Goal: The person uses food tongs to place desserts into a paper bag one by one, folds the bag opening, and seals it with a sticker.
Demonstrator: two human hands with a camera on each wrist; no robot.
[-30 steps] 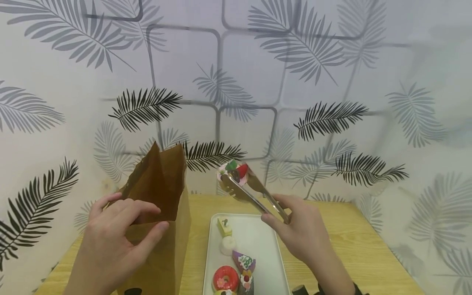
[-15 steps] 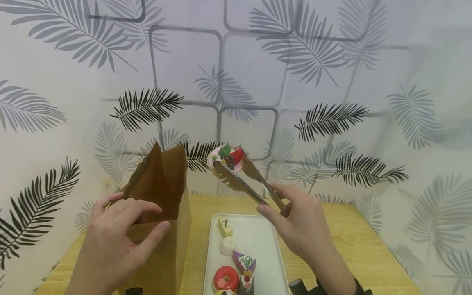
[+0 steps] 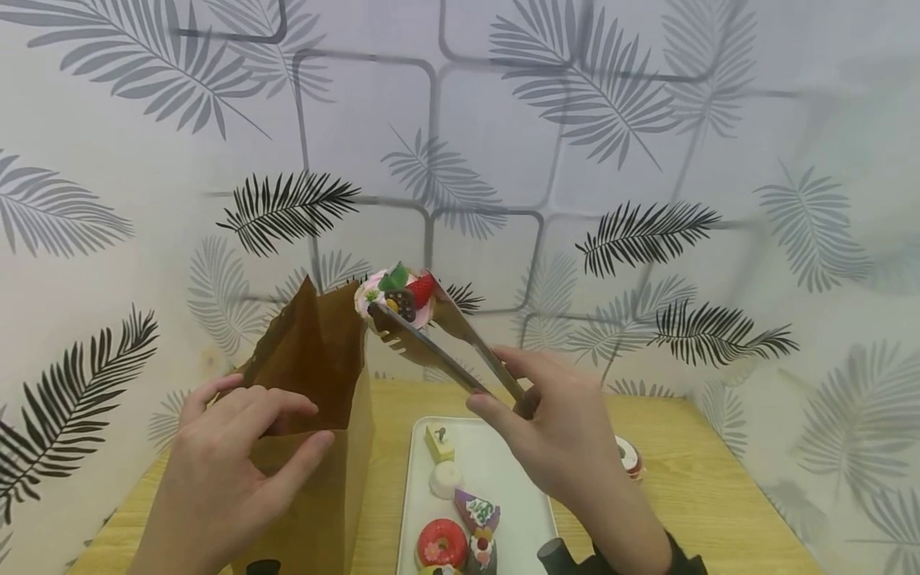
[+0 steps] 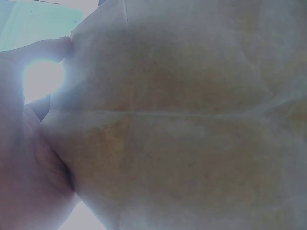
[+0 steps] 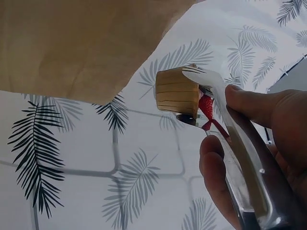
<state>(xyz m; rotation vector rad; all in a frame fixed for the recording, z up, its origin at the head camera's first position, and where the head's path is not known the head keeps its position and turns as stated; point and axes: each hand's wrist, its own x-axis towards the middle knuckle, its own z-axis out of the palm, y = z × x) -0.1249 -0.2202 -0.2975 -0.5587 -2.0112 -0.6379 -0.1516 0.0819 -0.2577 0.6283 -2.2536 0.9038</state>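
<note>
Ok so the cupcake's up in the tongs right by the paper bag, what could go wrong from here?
The cupcake is only pinched between the tips of the tongs in the right hand, so it could slip and fall onto the tray or table. It sits level with the bag rim's near corner, so it might catch there and fold the paper. The left hand holds just one edge, so the bag's mouth could sag shut.

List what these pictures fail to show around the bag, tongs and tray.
- Paper bag interior: head view, its front wall hides it.
- Tray near end: head view, cut by the bottom edge.
- Left hand: left wrist view, glare-blurred.
- Small cake beyond the tray: right hand covers most.
</note>
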